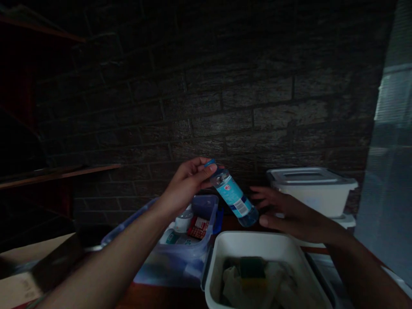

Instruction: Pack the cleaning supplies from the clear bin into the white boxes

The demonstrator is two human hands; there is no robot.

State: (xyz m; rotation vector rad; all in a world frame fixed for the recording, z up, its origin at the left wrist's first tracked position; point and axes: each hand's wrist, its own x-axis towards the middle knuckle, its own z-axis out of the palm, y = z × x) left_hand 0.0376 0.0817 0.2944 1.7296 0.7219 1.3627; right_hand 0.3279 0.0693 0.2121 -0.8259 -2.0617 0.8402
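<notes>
A clear plastic bottle (235, 197) with a light blue label and a blue cap hangs tilted in the air, its base toward the lower right. My left hand (193, 178) grips it around the neck, just under the cap. Close to the bottle's base, my right hand (278, 210) has its fingers spread and holds nothing; whether a fingertip touches the bottle I cannot tell. Below the bottle stands an open white tub (260, 238) with a green and yellow sponge (252, 274) and pale cloth inside.
Left of the tub sits a bluish see-through bin (180, 262) holding a bottle and a red packet (198, 227). A lidded white box (310, 193) stands at the right against the dark brick wall (238, 111). Wooden shelves (61, 175) jut out at left, above a cardboard box (35, 266).
</notes>
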